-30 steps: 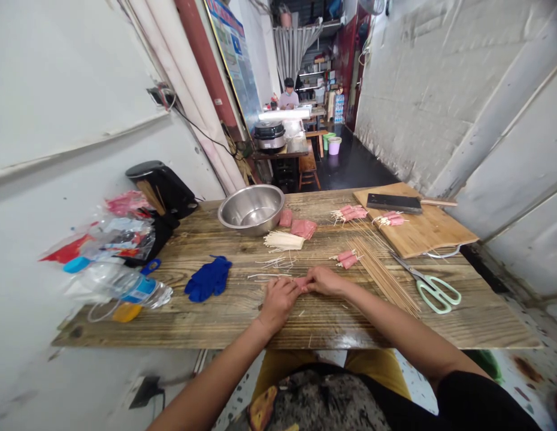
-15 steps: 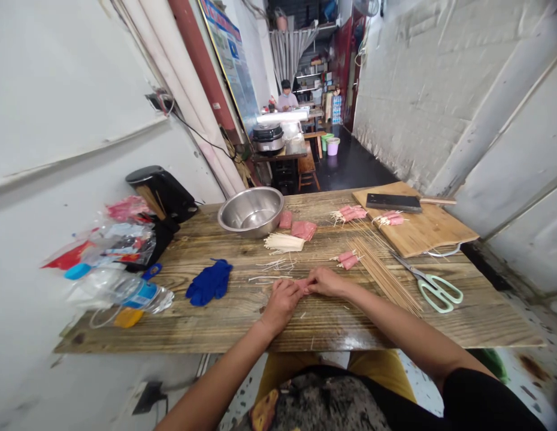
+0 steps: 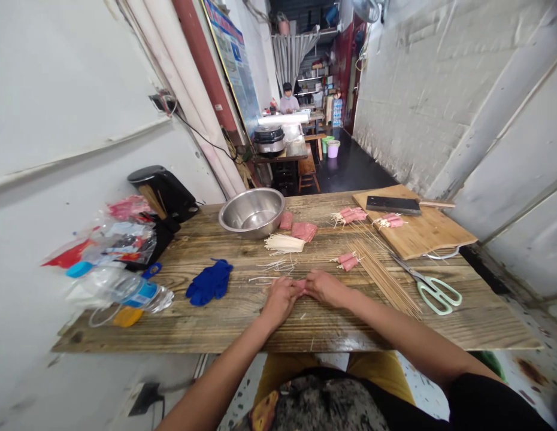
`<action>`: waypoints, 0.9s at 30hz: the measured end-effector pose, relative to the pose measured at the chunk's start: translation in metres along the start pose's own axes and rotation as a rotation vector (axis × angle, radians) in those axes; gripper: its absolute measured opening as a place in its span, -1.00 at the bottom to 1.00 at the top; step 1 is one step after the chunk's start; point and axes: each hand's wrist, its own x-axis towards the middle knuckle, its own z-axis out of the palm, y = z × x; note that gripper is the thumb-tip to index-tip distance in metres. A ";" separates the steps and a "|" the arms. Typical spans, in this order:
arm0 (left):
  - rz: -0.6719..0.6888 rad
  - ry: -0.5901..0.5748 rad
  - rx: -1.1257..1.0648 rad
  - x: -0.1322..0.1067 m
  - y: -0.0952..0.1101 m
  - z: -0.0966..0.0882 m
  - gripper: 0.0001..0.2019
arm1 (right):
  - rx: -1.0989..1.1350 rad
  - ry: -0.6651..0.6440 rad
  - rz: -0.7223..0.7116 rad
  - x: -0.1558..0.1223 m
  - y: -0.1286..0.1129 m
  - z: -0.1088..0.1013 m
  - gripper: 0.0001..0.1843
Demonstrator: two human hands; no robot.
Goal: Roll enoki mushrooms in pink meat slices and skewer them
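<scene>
My left hand point(image 3: 279, 299) and my right hand point(image 3: 324, 287) meet at the middle of the wooden table point(image 3: 242, 320), fingers curled round a small pink meat slice point(image 3: 300, 284) pressed between them. A few thin white strands point(image 3: 265, 278) stick out to the left of the slice. Just beyond lie a finished pink roll point(image 3: 348, 260), a bundle of white strands point(image 3: 284, 242) and flat pink meat slices point(image 3: 302, 230). A fan of bamboo skewers point(image 3: 381, 272) lies to the right of my right hand.
A steel bowl point(image 3: 252, 211), blue gloves point(image 3: 209, 281), a plastic bottle point(image 3: 121, 288) and bags point(image 3: 112, 236) sit left. Green scissors point(image 3: 433, 289) and a cutting board point(image 3: 417, 226) with a cleaver point(image 3: 394, 205) and rolls point(image 3: 350, 215) lie right. A person point(image 3: 288, 99) sits far back.
Both hands stay together on the meat slice; their fingers have shifted only slightly. The camera has tilted a little.
</scene>
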 end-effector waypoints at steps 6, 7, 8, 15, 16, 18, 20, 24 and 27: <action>-0.020 -0.139 -0.187 0.013 -0.007 -0.008 -0.75 | 0.096 -0.043 0.017 0.006 0.006 -0.008 -0.64; -0.021 -0.109 -0.127 0.013 -0.005 -0.008 -0.76 | 0.105 -0.043 0.016 0.006 0.006 -0.008 -0.64; -0.015 -0.060 -0.052 0.010 -0.002 -0.008 -0.77 | 0.112 -0.043 0.016 0.006 0.007 -0.008 -0.63; 0.190 0.052 0.127 -0.007 0.002 0.000 -0.75 | 0.163 -0.057 0.028 0.010 0.012 -0.008 -0.74; 0.192 0.052 0.121 -0.007 0.000 0.000 -0.74 | 0.174 -0.051 0.032 0.010 0.012 -0.008 -0.75; 0.181 0.047 0.109 -0.004 -0.002 0.000 -0.73 | 0.179 -0.045 0.051 0.008 0.011 -0.009 -0.78; 0.158 0.036 0.091 0.000 -0.004 0.000 -0.72 | 0.150 -0.040 0.089 0.005 0.007 -0.009 -0.77; 0.125 -0.014 0.047 0.008 -0.003 -0.002 -0.68 | 0.050 0.008 0.174 -0.003 -0.007 -0.012 -0.73; 0.132 -0.044 0.016 0.011 -0.002 -0.004 -0.67 | -0.011 0.050 0.212 -0.005 -0.016 -0.011 -0.79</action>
